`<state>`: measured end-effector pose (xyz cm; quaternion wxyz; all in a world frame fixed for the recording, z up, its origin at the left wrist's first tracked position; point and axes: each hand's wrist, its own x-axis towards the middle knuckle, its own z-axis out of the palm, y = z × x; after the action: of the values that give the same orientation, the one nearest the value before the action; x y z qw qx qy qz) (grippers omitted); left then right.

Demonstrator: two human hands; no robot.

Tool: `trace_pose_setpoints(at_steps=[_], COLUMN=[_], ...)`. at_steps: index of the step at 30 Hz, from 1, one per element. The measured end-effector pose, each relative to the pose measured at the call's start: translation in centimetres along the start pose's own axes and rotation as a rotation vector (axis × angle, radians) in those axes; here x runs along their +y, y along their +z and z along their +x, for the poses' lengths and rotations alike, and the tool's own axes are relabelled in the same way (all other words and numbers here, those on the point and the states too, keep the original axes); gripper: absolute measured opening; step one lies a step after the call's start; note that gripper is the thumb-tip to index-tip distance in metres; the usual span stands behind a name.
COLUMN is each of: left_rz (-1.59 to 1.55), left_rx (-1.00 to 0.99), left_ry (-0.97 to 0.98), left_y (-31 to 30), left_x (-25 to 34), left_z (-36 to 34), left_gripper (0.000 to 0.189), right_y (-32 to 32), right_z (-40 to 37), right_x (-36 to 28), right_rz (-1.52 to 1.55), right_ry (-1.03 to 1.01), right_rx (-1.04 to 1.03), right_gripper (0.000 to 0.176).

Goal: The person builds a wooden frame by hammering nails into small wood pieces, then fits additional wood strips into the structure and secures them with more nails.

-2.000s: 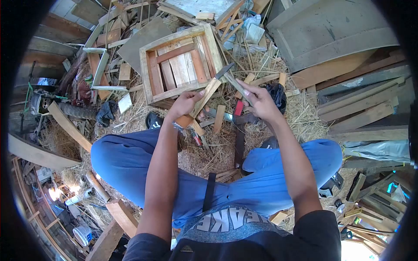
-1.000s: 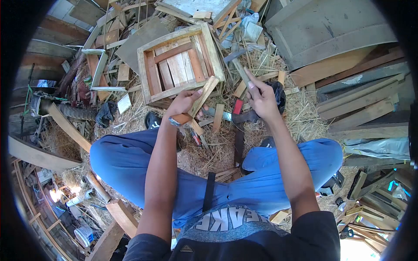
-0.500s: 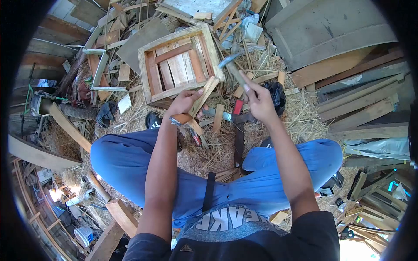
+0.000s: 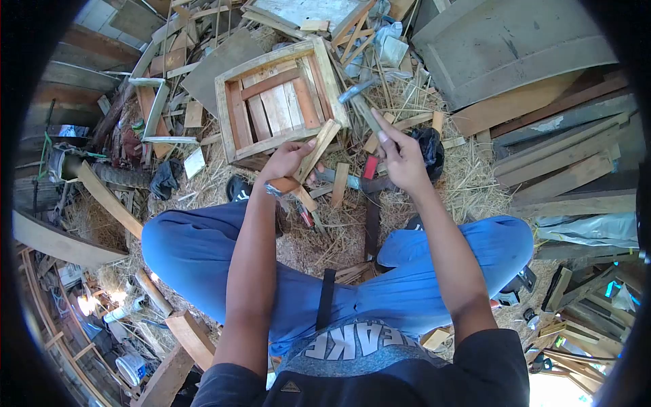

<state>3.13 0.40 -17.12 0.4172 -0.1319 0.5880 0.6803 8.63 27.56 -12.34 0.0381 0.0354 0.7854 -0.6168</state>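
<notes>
Hammer (image 4: 364, 107): wooden handle, metal head uppermost, raised above the straw-strewn floor (image 4: 471, 186) just right of a shallow slatted wooden crate (image 4: 224, 112); right hand (image 4: 405, 161) closed around the lower handle, forefinger laid along it. Wood strip (image 4: 317, 148): pale, narrow, tilted up to the right, its upper end near the crate's near corner; left hand (image 4: 285, 163) clamped on its lower half. Both items held apart, over the knees of blue trousers (image 4: 190, 251). Black bag (image 4: 432, 146) lies just beyond the right hand.
</notes>
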Motion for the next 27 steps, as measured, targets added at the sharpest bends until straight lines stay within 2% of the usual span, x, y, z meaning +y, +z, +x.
trace_pose_setpoints(at_steps=[1, 3, 7, 9, 10, 13, 14, 15, 17, 18, 21, 22, 25, 26, 27], left_rz=[0.0, 0.011, 0.015, -0.007, -0.015, -0.004, -0.02, -0.04, -0.017, 0.018, -0.033, -0.002, 0.005, 0.019, 0.022], left_rx=[-0.009, -0.026, 0.012, -0.001, -0.001, 0.002, -0.006, -0.012, 0.005, 0.016, -0.022, 0.006, -0.013, -0.006, -0.01], left_ry=[0.005, 0.017, -0.01, 0.002, -0.002, -0.008, 0.001, 0.011, 0.014, 0.024, 0.011, 0.013, 0.074, 0.068, 0.073], left_y=[-0.1, 0.1, 0.4, 0.3, 0.1, 0.2, 0.3, 0.3, 0.5, 0.7, 0.7, 0.7, 0.9, 0.7, 0.9], left_x=[-0.1, 0.4, 0.8, 0.2, 0.0, 0.4, 0.3, 0.1, -0.1, 0.2, -0.2, -0.4, -0.9, -1.2, -0.9], left_z=[0.0, 0.0, -0.3, -0.3, -0.1, 0.1, 0.1, 0.0, -0.4, -0.4, 0.2, 0.1, 0.2, 0.5, 0.6], left_gripper=[0.036, 0.036, 0.037, 0.037, 0.037, 0.037, 0.037, 0.037, 0.037, 0.037, 0.038, 0.039, 0.041, 0.042, 0.042], right_y=[-0.1, -0.7, 0.1, 0.8, 0.1, 0.3, 1.0, 1.3, 1.7, 1.4, 1.7, 2.3, 2.9, 2.4, 2.4], right_z=[-0.2, -0.3, -0.3, 0.2, -0.8, -1.1, -1.2, -1.2, -1.0, -1.9, -2.2, -2.1, -1.7, -2.4, -2.6], right_x=[0.1, 0.0, 0.9, 2.4, 1.6, 0.5, 0.4, 1.5, 4.1, 1.1, 0.1, 1.6, 2.2, 1.8, 0.9], right_rz=[-0.001, -0.255, -0.085, -0.238, -0.291, -0.172, -0.002, -0.003, -0.054, -0.238, -0.144, 0.02, -0.061, -0.223, -0.226], right_ry=[0.001, -0.04, 0.034, -0.405, -0.04, 0.0, 0.068, 0.071, -0.115, -0.016, 0.05, -0.065, -0.142, -0.079, -0.083], right_rx=[-0.005, -0.16, -0.064, -0.018, -0.178, -0.138, -0.016, -0.022, 0.087, -0.033, -0.034, 0.074, 0.156, 0.029, 0.035], right_gripper=[0.052, 0.052, 0.048, 0.048, 0.046, 0.046, 0.047, 0.047, 0.051, 0.05, 0.051, 0.051, 0.051, 0.049, 0.049])
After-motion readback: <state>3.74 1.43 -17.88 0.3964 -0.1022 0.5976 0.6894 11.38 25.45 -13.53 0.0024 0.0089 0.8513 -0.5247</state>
